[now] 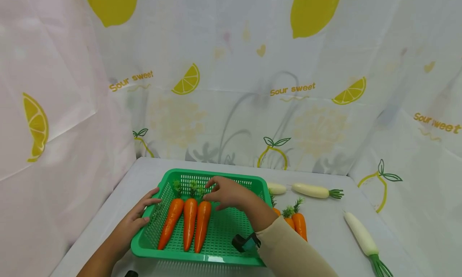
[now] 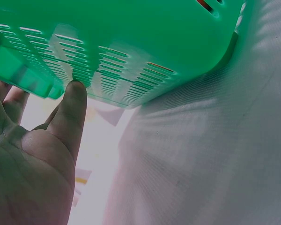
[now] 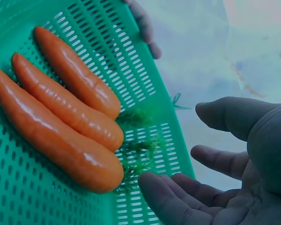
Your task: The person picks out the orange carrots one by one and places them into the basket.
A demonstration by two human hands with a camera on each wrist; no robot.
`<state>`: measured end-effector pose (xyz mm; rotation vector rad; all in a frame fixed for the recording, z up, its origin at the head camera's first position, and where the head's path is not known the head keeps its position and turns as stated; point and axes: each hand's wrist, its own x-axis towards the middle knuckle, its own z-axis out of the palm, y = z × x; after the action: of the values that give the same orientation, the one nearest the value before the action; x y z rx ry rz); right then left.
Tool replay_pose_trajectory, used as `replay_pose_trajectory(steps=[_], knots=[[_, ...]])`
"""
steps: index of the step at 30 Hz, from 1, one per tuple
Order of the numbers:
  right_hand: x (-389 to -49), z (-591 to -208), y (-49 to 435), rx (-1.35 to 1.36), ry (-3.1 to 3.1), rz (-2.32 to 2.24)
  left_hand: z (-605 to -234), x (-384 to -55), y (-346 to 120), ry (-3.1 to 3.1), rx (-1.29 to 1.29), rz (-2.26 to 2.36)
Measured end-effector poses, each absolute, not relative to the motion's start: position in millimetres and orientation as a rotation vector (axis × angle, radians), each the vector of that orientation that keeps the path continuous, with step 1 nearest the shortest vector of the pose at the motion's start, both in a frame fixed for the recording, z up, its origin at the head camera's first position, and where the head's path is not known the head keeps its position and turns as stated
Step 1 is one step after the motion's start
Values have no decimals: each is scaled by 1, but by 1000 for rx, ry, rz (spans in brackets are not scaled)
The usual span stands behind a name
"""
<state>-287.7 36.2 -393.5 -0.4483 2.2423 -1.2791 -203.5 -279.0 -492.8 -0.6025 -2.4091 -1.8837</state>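
A green plastic basket (image 1: 169, 257) stands on the white table, tilted in the wrist views. Three orange carrots lie side by side in its left half, the left carrot (image 1: 171, 224), the middle carrot (image 1: 190, 225) and the right carrot (image 1: 203, 225), leafy tops toward the back wall. My left hand (image 1: 135, 218) holds the basket's left rim, fingertips over the edge and the thumb (image 2: 74, 110) against the slotted outer side. Over the basket, close by the right carrot's top, hovers my right hand (image 1: 228, 193); its fingers are spread apart with nothing between them.
Right of the basket lie more carrots (image 1: 299, 225), partly hidden by the sleeve and basket. White radishes lie beyond them: one radish (image 1: 311, 190) at the back, another radish (image 1: 362, 235) at the right, a third radish (image 1: 277, 188) behind the basket's corner. Lemon-print cloth (image 1: 231, 120) encloses the table.
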Motion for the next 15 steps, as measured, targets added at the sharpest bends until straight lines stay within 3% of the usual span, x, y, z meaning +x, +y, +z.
replay_pose_trajectory(steps=[15], knots=[[-274, -382, 60, -482, 2217, -1395, -493, -204, -279, -2406, -596, -1899]])
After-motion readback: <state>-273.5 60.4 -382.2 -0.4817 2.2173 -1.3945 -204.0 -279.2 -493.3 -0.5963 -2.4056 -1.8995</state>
